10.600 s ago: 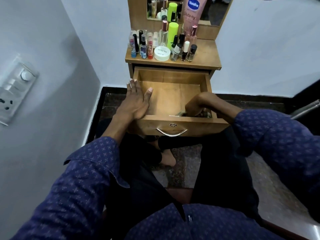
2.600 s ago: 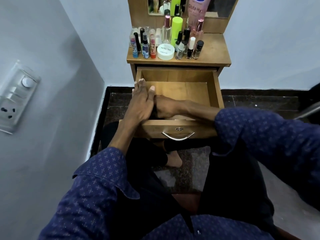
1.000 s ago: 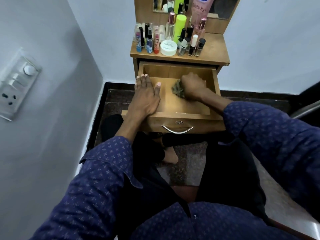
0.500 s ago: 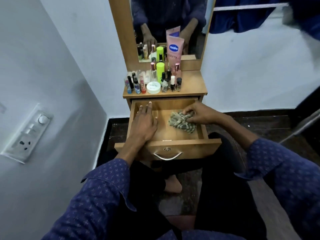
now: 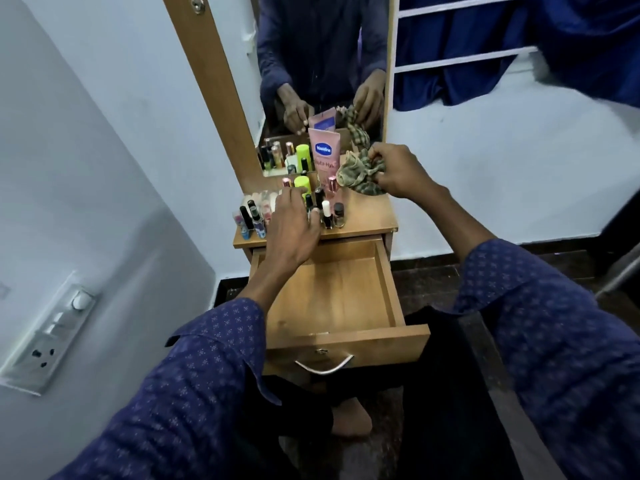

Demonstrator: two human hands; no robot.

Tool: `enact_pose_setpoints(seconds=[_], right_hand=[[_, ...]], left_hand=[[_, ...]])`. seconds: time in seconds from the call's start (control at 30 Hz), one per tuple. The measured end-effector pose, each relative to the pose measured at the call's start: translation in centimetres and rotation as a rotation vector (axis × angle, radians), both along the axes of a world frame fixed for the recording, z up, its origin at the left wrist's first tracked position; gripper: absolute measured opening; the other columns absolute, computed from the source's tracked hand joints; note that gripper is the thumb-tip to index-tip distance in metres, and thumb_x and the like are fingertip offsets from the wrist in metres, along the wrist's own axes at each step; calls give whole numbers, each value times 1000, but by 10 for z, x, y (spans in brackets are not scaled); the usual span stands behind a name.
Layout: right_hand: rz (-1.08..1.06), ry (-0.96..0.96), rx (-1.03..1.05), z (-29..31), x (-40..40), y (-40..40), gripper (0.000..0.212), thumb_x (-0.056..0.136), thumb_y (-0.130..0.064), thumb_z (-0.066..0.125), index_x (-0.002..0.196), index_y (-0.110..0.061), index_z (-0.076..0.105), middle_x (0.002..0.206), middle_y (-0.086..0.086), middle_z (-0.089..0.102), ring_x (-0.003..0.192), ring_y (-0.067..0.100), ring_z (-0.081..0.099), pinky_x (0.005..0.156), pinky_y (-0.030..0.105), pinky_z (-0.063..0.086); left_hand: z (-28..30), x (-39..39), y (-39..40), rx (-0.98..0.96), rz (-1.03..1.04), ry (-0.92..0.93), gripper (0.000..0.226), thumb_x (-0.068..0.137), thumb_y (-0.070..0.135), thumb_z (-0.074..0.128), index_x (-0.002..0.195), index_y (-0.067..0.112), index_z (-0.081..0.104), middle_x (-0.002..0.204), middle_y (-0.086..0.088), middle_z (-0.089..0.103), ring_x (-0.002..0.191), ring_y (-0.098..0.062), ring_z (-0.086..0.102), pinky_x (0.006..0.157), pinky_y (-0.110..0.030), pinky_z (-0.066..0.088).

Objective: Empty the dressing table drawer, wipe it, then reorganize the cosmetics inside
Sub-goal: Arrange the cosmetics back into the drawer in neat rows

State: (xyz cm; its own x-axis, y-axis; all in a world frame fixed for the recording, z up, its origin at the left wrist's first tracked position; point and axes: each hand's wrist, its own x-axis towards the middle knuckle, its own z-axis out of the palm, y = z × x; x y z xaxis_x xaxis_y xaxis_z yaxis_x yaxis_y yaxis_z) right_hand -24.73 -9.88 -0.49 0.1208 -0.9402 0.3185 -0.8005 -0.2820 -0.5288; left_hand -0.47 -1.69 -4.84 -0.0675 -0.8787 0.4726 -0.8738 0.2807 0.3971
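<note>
A: What can't be made out here?

B: The left hand (image 5: 294, 223) reaches over the cluster of small bottles (image 5: 323, 211) on the dressing table top (image 5: 367, 216) and hides several of them. Its fingers look spread, but whether they pinch anything is hidden behind the hand itself. The small bottles' labels are too tiny to read.

A: And the right hand (image 5: 401, 171)?

B: Its fingers are curled round a crumpled checked cloth (image 5: 358, 174), held above the table top's right rear side, beside the mirror (image 5: 322, 64). The mirror repeats both hands and the cloth; the person's reflection is cut off at the frame's top.

A: Any writing?

B: A pink tube (image 5: 324, 154) standing against the mirror reads "Vaseline" on a blue badge, with "Gluta-Hya" below, partly covered by the cloth.

A: The drawer (image 5: 332, 296)?

B: Pulled out below the top, its wooden floor bare, metal handle (image 5: 324, 365) facing the seated person.
</note>
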Motion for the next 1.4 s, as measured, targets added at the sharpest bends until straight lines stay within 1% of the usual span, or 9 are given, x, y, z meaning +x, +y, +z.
enact_pose_setpoints(seconds=[0.13, 0.27, 0.37, 0.5, 0.7, 0.93, 1.1, 1.23, 1.4], right_hand=[[-53, 65, -89, -12, 12, -26, 34, 77, 11, 57, 101, -13, 62, 109, 8, 66, 97, 32, 64, 79, 42, 55], [111, 186, 175, -31, 13, -37, 46, 80, 4, 75, 121, -16, 69, 126, 6, 65, 115, 26, 62, 94, 38, 54], [162, 94, 220, -33, 15, -41, 38, 84, 0, 65, 118, -14, 74, 124, 4, 71, 116, 22, 65, 97, 33, 54], [34, -30, 125, -22, 23, -47, 24, 88, -34, 58, 91, -20, 78, 97, -6, 76, 92, 17, 69, 90, 49, 57], [-4, -143, -22, -10, 44, -52, 53, 86, -70, 64, 105, -22, 75, 110, -6, 68, 92, 11, 64, 77, 34, 52], [-33, -219, -131, -5, 59, -53, 33, 90, -41, 76, 108, -14, 80, 101, -2, 78, 87, 12, 71, 78, 44, 62], [-133, -317, -252, 15, 50, -41, 31, 93, -43, 72, 105, -15, 77, 100, -4, 74, 86, 9, 67, 75, 33, 60], [-176, -349, -348, 27, 31, -26, 28, 95, -41, 70, 100, -15, 72, 99, -5, 67, 81, 8, 61, 70, 21, 50], [-216, -394, -381, 17, 14, 6, 29, 99, -40, 65, 106, -12, 67, 105, -3, 65, 86, 7, 63, 72, 20, 54]], left_hand=[[7, -2, -25, -36, 17, -71, 39, 101, 32, 50, 133, 10, 52, 127, -9, 52, 118, -25, 48, 100, -44, 48], [11, -3, -47, 3, -6, -101, 43, 104, 39, 49, 139, 12, 49, 137, -10, 50, 128, -28, 45, 108, -47, 43], [13, -3, -60, 12, -12, -107, 43, 105, 38, 48, 138, 10, 48, 133, -9, 49, 125, -26, 44, 109, -47, 43], [15, -6, -69, 3, -44, -100, 41, 106, 39, 48, 137, 12, 49, 133, -8, 49, 125, -24, 42, 112, -47, 41], [20, -11, -77, 23, -43, -88, 47, 106, 42, 46, 143, 13, 47, 137, -7, 48, 129, -24, 41, 114, -49, 41], [29, -9, -77, 79, -76, -80, 51, 108, 43, 47, 149, 13, 43, 142, -8, 46, 135, -24, 38, 114, -48, 37], [38, -14, -76, 60, -77, -72, 55, 107, 40, 49, 151, 10, 40, 148, -13, 44, 142, -30, 36, 118, -57, 37], [46, -27, -72, -27, -126, -26, 57, 107, 37, 51, 154, 9, 36, 147, -12, 46, 139, -26, 39, 119, -45, 35], [44, -52, -56, -21, -262, 115, 59, 106, 31, 53, 157, 8, 33, 151, -12, 45, 141, -24, 40, 121, -41, 35]])
